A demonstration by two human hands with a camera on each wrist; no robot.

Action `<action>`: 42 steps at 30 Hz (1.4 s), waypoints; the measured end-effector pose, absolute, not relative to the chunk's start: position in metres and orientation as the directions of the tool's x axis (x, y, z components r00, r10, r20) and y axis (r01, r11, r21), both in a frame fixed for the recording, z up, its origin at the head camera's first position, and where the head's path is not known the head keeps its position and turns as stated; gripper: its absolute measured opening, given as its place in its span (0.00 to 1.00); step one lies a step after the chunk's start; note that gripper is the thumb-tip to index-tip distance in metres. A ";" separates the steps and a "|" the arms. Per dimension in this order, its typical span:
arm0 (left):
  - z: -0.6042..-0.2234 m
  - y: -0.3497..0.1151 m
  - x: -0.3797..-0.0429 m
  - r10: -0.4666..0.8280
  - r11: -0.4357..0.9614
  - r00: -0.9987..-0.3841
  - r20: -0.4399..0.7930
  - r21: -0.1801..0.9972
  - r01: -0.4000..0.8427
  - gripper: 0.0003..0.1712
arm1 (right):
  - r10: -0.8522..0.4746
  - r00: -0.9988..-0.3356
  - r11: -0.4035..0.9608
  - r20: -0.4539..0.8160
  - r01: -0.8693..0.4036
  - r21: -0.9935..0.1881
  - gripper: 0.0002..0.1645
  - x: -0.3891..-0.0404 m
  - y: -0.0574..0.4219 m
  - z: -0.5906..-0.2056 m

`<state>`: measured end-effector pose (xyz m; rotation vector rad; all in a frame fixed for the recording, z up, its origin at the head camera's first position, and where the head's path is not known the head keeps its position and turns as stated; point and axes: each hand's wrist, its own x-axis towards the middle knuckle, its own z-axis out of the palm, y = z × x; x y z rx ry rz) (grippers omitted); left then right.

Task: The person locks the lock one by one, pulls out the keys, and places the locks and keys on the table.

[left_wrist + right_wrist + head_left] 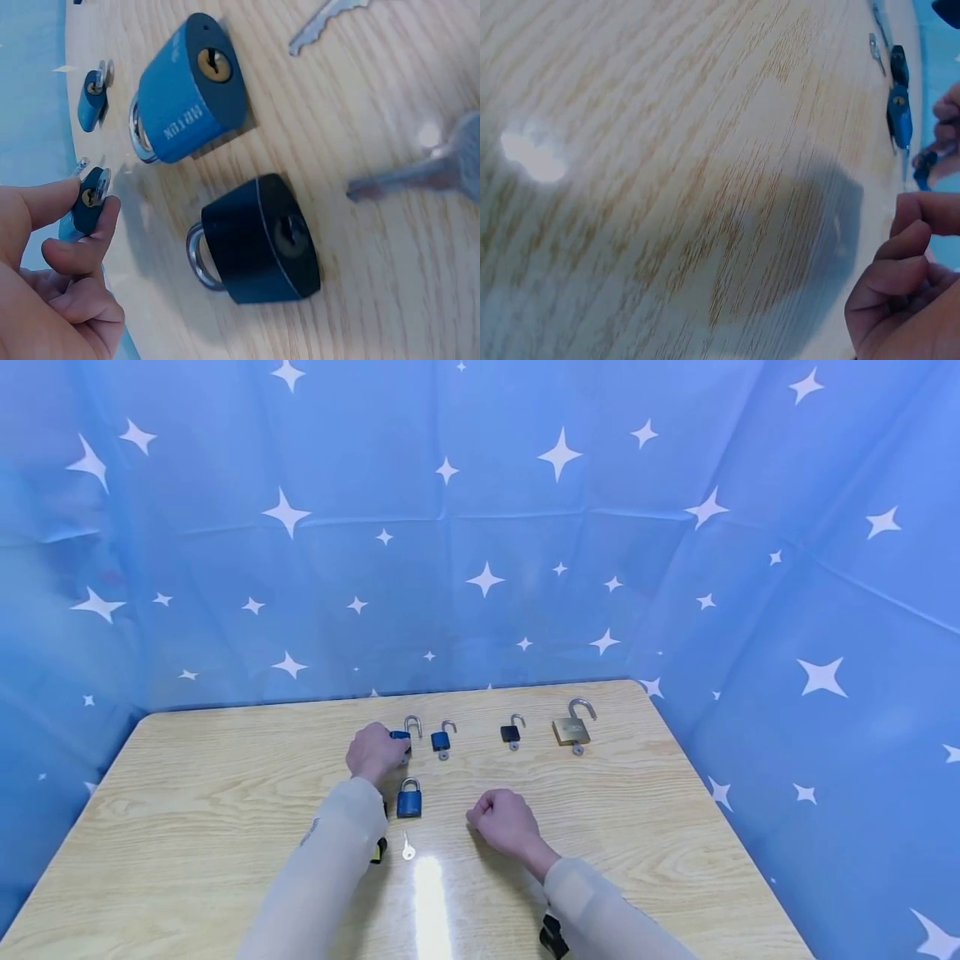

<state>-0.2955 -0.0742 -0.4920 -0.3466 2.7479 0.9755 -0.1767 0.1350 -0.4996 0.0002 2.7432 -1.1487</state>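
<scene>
At the back of the table my left hand [372, 752] pinches a small blue padlock [401, 737] between thumb and fingers. Its shackle stands open, and a key sits in its keyhole, seen in the left wrist view. To its right stands another small blue padlock [440, 742], also open with a key in it. Nearer me are a larger blue padlock [187, 90] with its shackle closed and a black padlock [259, 240], mostly hidden by my left arm in the head view. My right hand [506, 821] hangs over the table, fingers loosely curled, holding nothing.
Further right along the back lie an open black padlock [510, 733] and a large open brass padlock [572, 732], each with a key. A loose key [408, 847] lies near my left forearm. A blue star-patterned curtain [480, 527] hangs behind the wooden table [187, 810].
</scene>
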 end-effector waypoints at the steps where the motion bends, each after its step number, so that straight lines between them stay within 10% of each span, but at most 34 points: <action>1: -0.491 -0.075 -0.294 -0.148 0.752 -0.954 -0.261 0.596 -0.280 0.28 | -0.065 -0.986 0.700 -0.156 0.066 -0.711 0.09 -0.176 0.135 -0.499; 42: -0.467 -0.051 -0.220 0.115 0.594 -0.985 -0.127 0.804 -0.034 0.18 | -0.063 -0.979 0.669 -0.196 0.104 -0.736 0.10 -0.178 0.131 -0.494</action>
